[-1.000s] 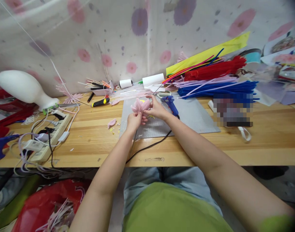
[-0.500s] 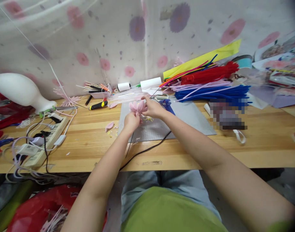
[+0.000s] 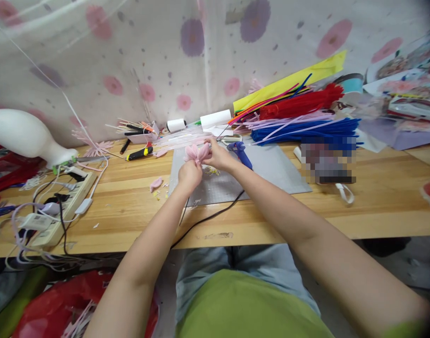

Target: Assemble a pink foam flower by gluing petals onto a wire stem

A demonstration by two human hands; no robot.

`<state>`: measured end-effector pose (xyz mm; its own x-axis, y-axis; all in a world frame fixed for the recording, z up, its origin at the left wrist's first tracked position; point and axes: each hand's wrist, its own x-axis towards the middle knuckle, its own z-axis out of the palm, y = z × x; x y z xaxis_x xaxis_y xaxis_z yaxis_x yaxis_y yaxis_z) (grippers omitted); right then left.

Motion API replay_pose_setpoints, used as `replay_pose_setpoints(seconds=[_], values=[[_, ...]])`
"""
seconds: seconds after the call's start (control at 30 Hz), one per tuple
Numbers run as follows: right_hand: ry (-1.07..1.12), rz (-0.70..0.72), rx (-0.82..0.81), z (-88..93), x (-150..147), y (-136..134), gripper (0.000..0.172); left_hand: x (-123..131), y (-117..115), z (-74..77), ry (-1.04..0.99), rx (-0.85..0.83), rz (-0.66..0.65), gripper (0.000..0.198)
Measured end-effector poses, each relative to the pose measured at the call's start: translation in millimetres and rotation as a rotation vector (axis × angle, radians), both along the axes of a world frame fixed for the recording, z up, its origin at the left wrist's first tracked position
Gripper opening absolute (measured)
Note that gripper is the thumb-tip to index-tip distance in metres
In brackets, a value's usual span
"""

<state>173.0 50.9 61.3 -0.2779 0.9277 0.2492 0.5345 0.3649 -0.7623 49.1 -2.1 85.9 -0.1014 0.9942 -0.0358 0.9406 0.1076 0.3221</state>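
Observation:
Over the grey mat (image 3: 271, 176), a pink craft flower (image 3: 195, 152) with soft, rounded petals is held up. My left hand (image 3: 189, 176) is closed around its base, and a thin dark stem slants down from beneath that hand. At the flower's right side, my right hand (image 3: 218, 155) pinches a petal; its fingertips are partly hidden. Just below the fingers sits a small yellow stamen bunch (image 3: 212, 171). A blue glue gun (image 3: 241, 154) lies on the mat right of my right hand. One loose pink petal (image 3: 156, 184) rests on the wood at left.
A black cord (image 3: 208, 220) crosses the table's front. Left are a power strip (image 3: 74, 202) with tangled cables, a white foam head (image 3: 21, 134) and a yellow-black cutter (image 3: 139, 153). Blue pipe cleaners (image 3: 306, 131) and red ones (image 3: 299, 103) lie at back right.
The view has shifted slightly, so everything sits a little further left. The flower has turned a bit in my fingers, its petals showing differently; both hands stay on it.

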Motion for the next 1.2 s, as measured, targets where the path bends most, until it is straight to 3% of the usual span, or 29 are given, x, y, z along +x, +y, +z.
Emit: replay_pose_setpoints(seconds=[0.27, 0.57, 0.77, 0.93, 1.07, 1.2], values=[[-0.041, 0.022, 0.001, 12.8, -8, 2, 0.06, -5, 1, 3.1, -0.03, 0.063, 0.015, 0.038], [-0.112, 0.064, -0.012, 16.0, -14, 3, 0.06, -16, 4, -7.2, -0.136, 0.079, 0.047, 0.038], [-0.076, 0.087, -0.047, 11.5, -18, 3, 0.053, -27, 15, -16.9, -0.35, -0.063, 0.089, 0.038], [-0.058, 0.071, -0.054, 9.4, -23, 5, 0.055, -25, 11, -16.2, -0.249, 0.036, 0.081, 0.036], [-0.064, 0.058, -0.039, 12.3, -29, 7, 0.06, -25, 7, -13.2, -0.17, 0.016, 0.076, 0.038], [-0.105, 0.05, -0.043, 13.7, -33, 7, 0.061, -31, 9, -17.0, -0.205, 0.033, 0.082, 0.038]])
